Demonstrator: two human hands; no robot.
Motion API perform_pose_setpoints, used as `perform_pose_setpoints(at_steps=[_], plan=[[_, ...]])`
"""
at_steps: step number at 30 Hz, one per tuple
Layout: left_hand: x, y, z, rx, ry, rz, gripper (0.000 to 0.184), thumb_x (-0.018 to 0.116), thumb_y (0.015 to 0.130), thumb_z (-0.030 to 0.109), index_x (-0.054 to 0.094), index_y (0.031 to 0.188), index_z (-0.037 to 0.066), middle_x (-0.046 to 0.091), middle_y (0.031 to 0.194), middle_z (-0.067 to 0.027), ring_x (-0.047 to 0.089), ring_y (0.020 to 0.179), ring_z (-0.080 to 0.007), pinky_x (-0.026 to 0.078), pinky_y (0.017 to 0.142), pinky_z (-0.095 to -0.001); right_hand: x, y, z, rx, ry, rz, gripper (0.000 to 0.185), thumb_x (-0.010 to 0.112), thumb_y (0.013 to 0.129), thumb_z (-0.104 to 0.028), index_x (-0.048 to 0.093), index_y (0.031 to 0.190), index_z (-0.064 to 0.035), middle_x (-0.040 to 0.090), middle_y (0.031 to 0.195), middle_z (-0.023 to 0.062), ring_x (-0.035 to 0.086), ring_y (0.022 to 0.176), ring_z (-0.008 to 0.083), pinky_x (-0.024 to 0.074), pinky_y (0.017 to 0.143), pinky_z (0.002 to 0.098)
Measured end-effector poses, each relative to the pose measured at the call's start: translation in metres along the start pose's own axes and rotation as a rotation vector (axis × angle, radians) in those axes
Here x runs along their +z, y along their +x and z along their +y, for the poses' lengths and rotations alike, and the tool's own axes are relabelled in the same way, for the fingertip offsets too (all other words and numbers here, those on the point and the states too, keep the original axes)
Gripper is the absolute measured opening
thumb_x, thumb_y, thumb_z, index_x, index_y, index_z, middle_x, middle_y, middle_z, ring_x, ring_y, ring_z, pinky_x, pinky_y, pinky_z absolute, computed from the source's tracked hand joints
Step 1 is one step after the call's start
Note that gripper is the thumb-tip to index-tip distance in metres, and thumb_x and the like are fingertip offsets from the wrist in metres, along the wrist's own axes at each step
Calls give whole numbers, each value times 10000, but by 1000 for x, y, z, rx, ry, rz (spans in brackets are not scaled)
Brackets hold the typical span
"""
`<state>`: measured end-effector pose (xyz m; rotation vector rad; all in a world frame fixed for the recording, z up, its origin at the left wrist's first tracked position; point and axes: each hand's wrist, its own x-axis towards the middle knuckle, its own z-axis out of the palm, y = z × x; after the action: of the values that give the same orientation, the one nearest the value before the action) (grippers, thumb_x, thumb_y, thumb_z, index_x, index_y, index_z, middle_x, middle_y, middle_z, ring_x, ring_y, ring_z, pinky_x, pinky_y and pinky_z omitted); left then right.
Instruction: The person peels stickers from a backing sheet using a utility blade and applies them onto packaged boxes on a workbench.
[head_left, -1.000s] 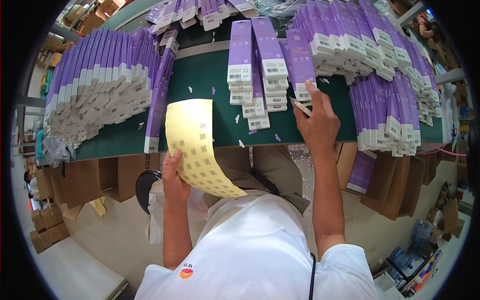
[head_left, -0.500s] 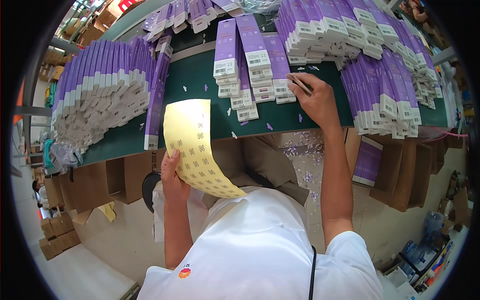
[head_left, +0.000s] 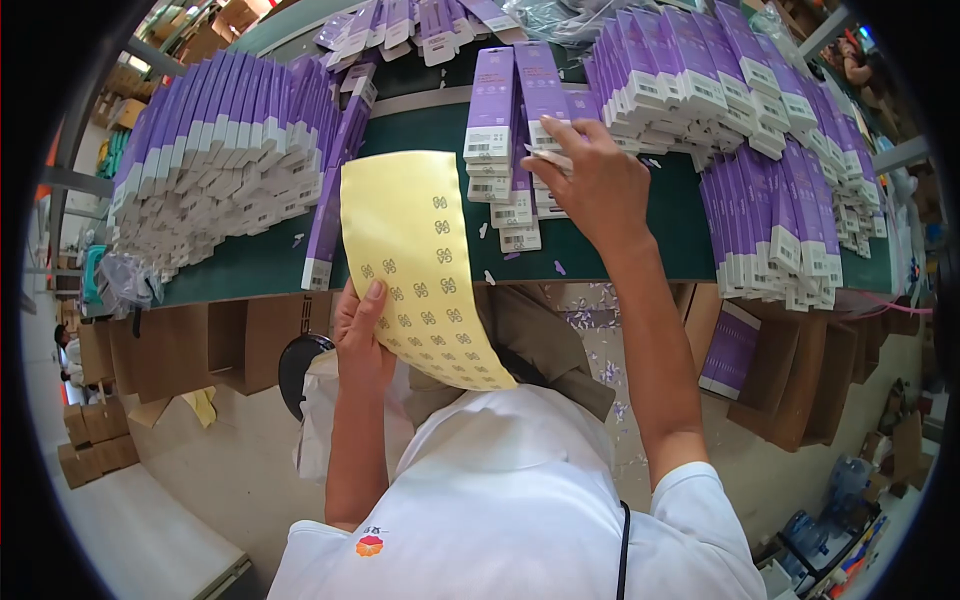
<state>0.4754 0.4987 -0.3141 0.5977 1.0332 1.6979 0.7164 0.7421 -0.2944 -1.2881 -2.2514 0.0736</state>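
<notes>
My left hand [head_left: 364, 335] grips the left edge of a yellow sheet of stickers [head_left: 405, 215], thumb on its face. Rows of small dark printed marks cover its lower part and right side, while the upper left is bare. My right hand [head_left: 595, 180] is over the middle stacks of purple-and-white boxes [head_left: 490, 105], with what looks like a pair of tweezers [head_left: 545, 156] pinched between thumb and fingers. Its tips are near the white end of a box [head_left: 542, 85]. The hand hides part of the right-hand stack.
Large piles of similar boxes stand left [head_left: 225, 140] and right [head_left: 770, 220] on the green table [head_left: 420, 130]. More packs [head_left: 435, 30] lie at the back. Small purple and white paper scraps dot the table and floor. Open cartons [head_left: 790, 380] stand below the table edge.
My right hand has moved left and slightly up, from the right-hand stack toward the middle one, with the tool still pinched. The view has shifted a little; the sheet stays in my left hand.
</notes>
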Motion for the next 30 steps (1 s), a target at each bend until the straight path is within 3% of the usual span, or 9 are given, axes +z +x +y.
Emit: perform_pose_setpoints(at_steps=[4, 5, 8, 10, 14, 16, 18, 25, 30], plan=[[12, 8, -4, -6, 32, -29, 398, 574, 1167, 141, 559, 1541, 6, 726, 1439, -125, 742, 1250, -170, 621, 1041, -349, -20, -18, -6, -28, 149, 309, 584, 861, 910, -562, 800, 1344, -177, 784, 1195, 100, 810, 881, 328, 655, 754, 427], [21, 8, -2, -13, 89, -24, 389, 602, 1172, 161, 570, 1529, 9, 747, 1369, -76, 731, 1176, -99, 600, 991, -287, -20, -19, 0, -54, 253, 441, 530, 901, 926, -467, 791, 1319, -129, 810, 1151, 73, 806, 861, 252, 646, 737, 397], [24, 11, -9, -10, 169, -147, 395, 600, 1176, 161, 566, 1536, 1, 741, 1360, -57, 699, 1183, -79, 568, 1005, -280, -68, -44, -21, 358, 773, -117, 522, 906, 962, -275, 715, 1399, -63, 829, 1092, 74, 791, 922, 151, 641, 767, 336], [34, 13, -8, -28, 206, -224, 424, 602, 1173, 148, 538, 1561, -12, 725, 1382, -59, 670, 1209, -79, 548, 1019, -284, -82, -57, -46, 492, 1166, -271, 572, 882, 978, -187, 638, 1472, -35, 830, 1068, 78, 773, 933, 112, 624, 780, 288], [36, 20, -10, -66, 237, -291, 519, 658, 1143, 166, 489, 1601, -11, 703, 1417, -91, 670, 1269, -125, 548, 1061, -312, -63, -68, -72, 552, 1333, -214, 640, 813, 996, -20, 514, 1561, 8, 824, 1058, 102, 769, 944, 102, 608, 816, 239], [36, 22, -8, -116, 156, -283, 565, 695, 1122, 197, 483, 1604, -7, 695, 1434, -115, 673, 1315, -160, 563, 1091, -349, -48, -67, -82, 429, 1310, -107, 629, 783, 995, 31, 502, 1556, 0, 821, 1050, 98, 779, 953, 114, 610, 799, 241], [16, 26, -15, -364, -189, -327, 619, 716, 1104, 232, 462, 1617, -3, 675, 1469, -147, 673, 1354, -213, 581, 1112, -406, -49, -72, -85, 435, 1302, -170, 616, 771, 992, 54, 502, 1543, 2, 818, 1044, 97, 783, 962, 115, 611, 798, 243], [36, 27, -14, -648, -386, -313, 589, 646, 1132, 260, 449, 1620, -2, 635, 1523, -193, 696, 1365, -284, 654, 1059, -448, -52, -85, -74, 259, 766, -270, 609, 790, 994, 10, 498, 1527, -29, 736, 974, 85, 678, 738, 53, 509, 601, 233], [50, 34, -17, -680, -255, -259, 545, 581, 1160, 240, 450, 1625, -13, 625, 1538, -210, 698, 1367, -297, 660, 1060, -453, -65, -89, -52, 74, 616, -131, 499, 848, 998, -282, 639, 1412, -98, 704, 939, 75, 688, 710, 209, 549, 604, 377]])
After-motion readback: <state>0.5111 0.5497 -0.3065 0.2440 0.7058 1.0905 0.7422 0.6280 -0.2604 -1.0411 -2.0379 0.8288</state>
